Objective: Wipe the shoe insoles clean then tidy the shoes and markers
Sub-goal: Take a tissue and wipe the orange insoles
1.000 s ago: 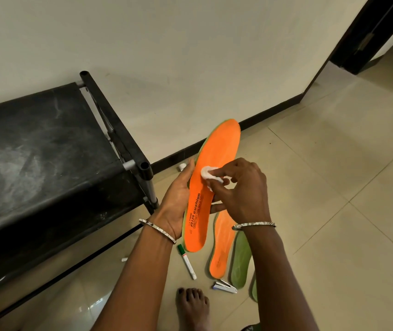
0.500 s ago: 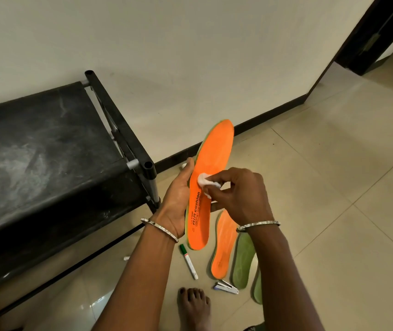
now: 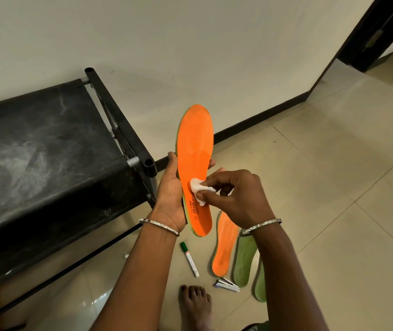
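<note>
My left hand (image 3: 170, 194) grips an orange insole (image 3: 194, 149) from behind, holding it upright with the toe end up. My right hand (image 3: 238, 194) pinches a small white wad of tissue (image 3: 198, 188) and presses it on the insole's lower middle, just above the printed text. On the floor below lie a second orange insole (image 3: 222, 247), face up, and two green insoles (image 3: 244, 259) beside it, partly hidden by my right forearm. A green-capped white marker (image 3: 189, 259) lies on the tiles under my left wrist.
A black shoe rack (image 3: 47, 149) with a dusty top shelf stands at left against the white wall. A small stapler (image 3: 227, 285) lies on the floor by my bare foot (image 3: 195, 304). A dark door frame (image 3: 376, 32) is at the top right.
The tissue in my right hand has slid down the insole toward the heel text. The insole has turned more upright in my left hand.
</note>
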The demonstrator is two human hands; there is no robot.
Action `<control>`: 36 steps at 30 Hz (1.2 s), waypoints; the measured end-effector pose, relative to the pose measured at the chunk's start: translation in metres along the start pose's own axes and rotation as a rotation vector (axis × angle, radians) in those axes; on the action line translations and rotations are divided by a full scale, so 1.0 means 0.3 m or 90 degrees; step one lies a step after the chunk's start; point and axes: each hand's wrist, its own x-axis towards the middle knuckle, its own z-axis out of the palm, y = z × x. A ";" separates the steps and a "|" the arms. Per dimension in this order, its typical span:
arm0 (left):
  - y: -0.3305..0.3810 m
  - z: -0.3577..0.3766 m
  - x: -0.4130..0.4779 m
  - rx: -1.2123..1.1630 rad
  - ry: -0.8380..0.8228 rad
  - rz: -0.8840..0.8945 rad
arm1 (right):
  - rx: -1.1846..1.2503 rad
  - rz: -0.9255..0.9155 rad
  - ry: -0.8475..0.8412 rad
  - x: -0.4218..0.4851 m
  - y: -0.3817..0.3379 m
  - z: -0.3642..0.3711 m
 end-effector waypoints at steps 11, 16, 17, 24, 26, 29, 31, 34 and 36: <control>0.004 0.011 -0.007 -0.075 -0.003 0.031 | 0.064 0.031 -0.185 -0.019 -0.018 -0.032; 0.012 0.014 -0.018 -0.081 -0.002 0.023 | 0.059 0.018 -0.125 -0.010 -0.033 -0.006; 0.013 0.016 -0.019 -0.079 0.000 0.026 | 0.106 0.030 -0.185 -0.011 -0.030 -0.018; 0.007 0.019 -0.012 -0.091 0.009 0.038 | 0.180 0.027 -0.239 -0.016 -0.020 -0.025; 0.004 0.021 -0.013 -0.094 0.015 0.022 | 0.118 0.003 -0.110 -0.005 -0.024 0.008; 0.002 0.024 -0.012 -0.098 0.015 0.017 | 0.093 -0.009 -0.050 0.003 -0.030 0.023; 0.003 0.020 -0.009 -0.093 0.011 0.023 | 0.112 0.017 -0.130 0.000 -0.030 -0.003; 0.001 0.019 -0.011 -0.064 0.014 0.039 | 0.178 0.047 -0.291 -0.016 -0.023 -0.050; -0.001 0.020 -0.014 -0.060 0.012 0.037 | 0.194 0.043 -0.319 -0.023 -0.023 -0.054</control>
